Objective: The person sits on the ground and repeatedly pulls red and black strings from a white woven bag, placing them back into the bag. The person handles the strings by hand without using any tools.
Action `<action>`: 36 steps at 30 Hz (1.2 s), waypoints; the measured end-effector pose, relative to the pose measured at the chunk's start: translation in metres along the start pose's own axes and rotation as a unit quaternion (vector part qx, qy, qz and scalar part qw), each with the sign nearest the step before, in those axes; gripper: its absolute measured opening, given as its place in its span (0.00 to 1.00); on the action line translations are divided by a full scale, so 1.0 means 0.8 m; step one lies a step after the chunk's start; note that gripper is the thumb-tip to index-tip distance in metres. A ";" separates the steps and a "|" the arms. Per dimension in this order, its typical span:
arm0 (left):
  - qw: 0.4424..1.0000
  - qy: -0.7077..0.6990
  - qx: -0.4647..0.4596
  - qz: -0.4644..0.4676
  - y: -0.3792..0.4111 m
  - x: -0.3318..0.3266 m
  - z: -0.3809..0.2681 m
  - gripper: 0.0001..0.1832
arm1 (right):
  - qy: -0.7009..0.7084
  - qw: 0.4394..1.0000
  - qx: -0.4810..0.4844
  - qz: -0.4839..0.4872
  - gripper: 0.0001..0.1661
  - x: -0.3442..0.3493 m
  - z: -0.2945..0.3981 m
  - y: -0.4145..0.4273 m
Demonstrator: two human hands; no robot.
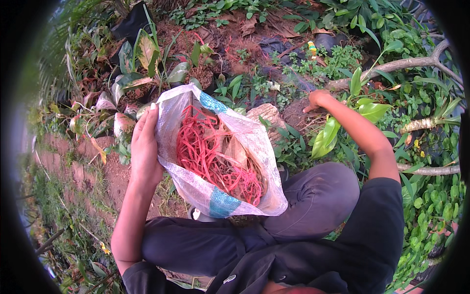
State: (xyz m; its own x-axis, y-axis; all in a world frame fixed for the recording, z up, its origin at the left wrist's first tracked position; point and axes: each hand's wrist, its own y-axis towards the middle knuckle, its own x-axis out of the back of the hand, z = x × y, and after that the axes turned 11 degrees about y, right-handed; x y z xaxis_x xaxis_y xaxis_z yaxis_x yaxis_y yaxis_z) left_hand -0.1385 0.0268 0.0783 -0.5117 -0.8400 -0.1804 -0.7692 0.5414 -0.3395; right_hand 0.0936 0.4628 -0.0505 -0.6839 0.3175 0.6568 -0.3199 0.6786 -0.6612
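Note:
My left hand (147, 147) grips the left rim of a white woven plastic sack (253, 147) with blue-green stripes. The sack's mouth gapes upward between my knees and shows tangled red plastic strips (198, 147) with dry brown leaves (235, 152) among them. Off to the upper right of the sack, my right hand (318, 100) reaches down at the plants, its fingers bent. Thin bluish netting or strands (301, 81) lie right at its fingertips; whether they are held cannot be told. A rough stone (267, 119) sits between the sack and that hand.
Potted plants with variegated leaves (137, 70) stand at the upper left. A bare branch (396, 65) and dense foliage fill the right side. Broad green leaves (330, 132) hang under my right forearm. A small yellow and green wrapper (312, 47) lies beyond. Brick paving (79, 172) runs along the left.

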 end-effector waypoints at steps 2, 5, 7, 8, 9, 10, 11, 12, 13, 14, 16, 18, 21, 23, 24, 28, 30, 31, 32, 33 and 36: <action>1.000 -0.004 0.003 0.020 0.003 -0.001 0.002 0.17 | 0.005 0.998 0.047 0.029 0.41 -0.020 -0.022 0.033; 1.000 -0.004 0.005 0.015 0.003 -0.004 0.001 0.18 | 0.080 0.992 0.093 0.012 0.31 -0.019 -0.039 0.052; 1.000 0.003 0.004 0.006 0.001 -0.005 0.000 0.18 | 0.225 0.969 0.102 0.009 0.24 -0.005 -0.039 0.049; 1.000 0.007 0.003 0.007 -0.001 -0.005 -0.002 0.18 | 0.331 0.938 0.096 0.022 0.21 0.006 -0.045 0.047; 1.000 0.013 0.004 0.008 -0.002 -0.005 -0.003 0.18 | 0.434 0.896 0.089 0.036 0.18 0.015 -0.049 0.042; 1.000 0.009 0.004 0.008 -0.002 -0.004 -0.002 0.18 | 0.458 0.885 0.086 0.016 0.15 0.020 -0.052 0.039; 1.000 0.006 0.004 0.008 -0.001 -0.004 -0.001 0.18 | 0.475 0.875 0.092 0.011 0.15 0.023 -0.054 0.037; 1.000 0.002 0.003 0.010 0.000 -0.004 0.001 0.18 | 0.492 0.865 0.096 0.005 0.15 0.024 -0.062 0.037; 1.000 0.005 0.008 0.018 0.002 -0.006 0.001 0.20 | 0.511 0.854 0.097 -0.002 0.15 0.022 -0.079 0.039; 1.000 0.007 0.012 0.026 0.005 -0.006 0.002 0.22 | 0.446 0.889 0.081 -0.059 0.14 0.022 -0.096 0.053; 1.000 0.010 0.014 0.021 0.005 0.006 0.006 0.24 | 0.467 0.882 0.048 -0.042 0.13 0.068 -0.068 0.015; 0.999 0.002 0.008 0.033 0.011 0.007 0.011 0.24 | 0.585 0.809 0.066 0.004 0.12 0.095 -0.087 0.019; 1.000 0.012 0.014 0.020 0.008 -0.002 0.004 0.23 | 0.698 0.705 0.116 -0.050 0.08 0.158 -0.112 0.012; 1.000 0.006 0.013 -0.002 0.005 0.001 0.006 0.20 | 0.716 0.674 0.175 -0.050 0.14 0.213 -0.104 -0.019; 1.000 -0.001 0.012 -0.002 0.007 -0.003 0.006 0.18 | 0.725 0.646 0.238 -0.013 0.14 0.234 -0.135 -0.012; 1.000 0.002 0.002 0.023 0.012 -0.012 0.004 0.18 | 0.815 0.398 0.417 -0.051 0.13 0.340 -0.201 0.005; 1.000 -0.001 0.004 0.002 0.008 0.004 0.005 0.18 | 0.835 0.358 0.345 -0.236 0.11 0.351 -0.075 -0.081; 1.000 -0.003 0.004 0.004 0.009 0.004 0.006 0.18 | 0.827 0.344 0.359 -0.263 0.10 0.351 -0.054 -0.095; 1.000 -0.002 0.004 0.001 0.010 0.005 0.009 0.18 | 0.781 0.406 0.351 -0.320 0.10 0.349 -0.044 -0.062; 1.000 -0.004 0.004 0.004 0.012 0.005 0.009 0.18 | 0.726 0.465 0.337 -0.378 0.11 0.343 -0.035 -0.025; 0.999 0.008 0.013 -0.030 0.009 -0.007 0.002 0.18 | 0.623 0.654 0.293 -0.314 0.16 0.295 0.002 0.061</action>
State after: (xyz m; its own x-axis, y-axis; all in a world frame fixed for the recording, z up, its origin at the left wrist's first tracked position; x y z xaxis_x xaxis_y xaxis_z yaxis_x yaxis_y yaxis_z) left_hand -0.1407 0.0351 0.0749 -0.4709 -0.8703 -0.1445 -0.7885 0.4887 -0.3734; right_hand -0.0842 0.5700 0.0716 0.6507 0.6384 0.4111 -0.7270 0.6801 0.0945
